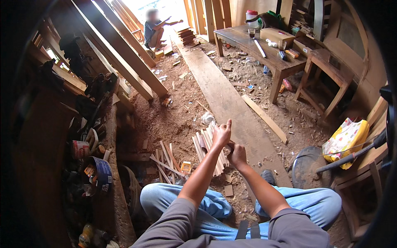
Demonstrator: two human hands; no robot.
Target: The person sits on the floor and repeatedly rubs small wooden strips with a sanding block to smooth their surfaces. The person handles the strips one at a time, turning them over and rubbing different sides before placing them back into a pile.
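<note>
Both arms reach forward over my bent knees, and my hands meet in front of me. My left hand point(221, 135) has one digit pointing up and the other fingers curled. Just below and to its right, my right hand point(238, 155) is curled with its back towards me. A small dark edge shows between the hands, but what it belongs to is hidden. Under my left forearm lies a bundle of thin wooden strips point(198, 143) on the ground. Beside the hands runs a long wide wooden plank point(221, 90).
Loose sticks point(164, 161) lie left of the bundle. Sawdust point(167, 124) covers the ground. A workbench point(113, 161) flanks me at left, a wooden table point(235, 38) ahead right, and a stool point(328, 69) beside it. A person point(154, 29) squats near stacked boards point(186, 36).
</note>
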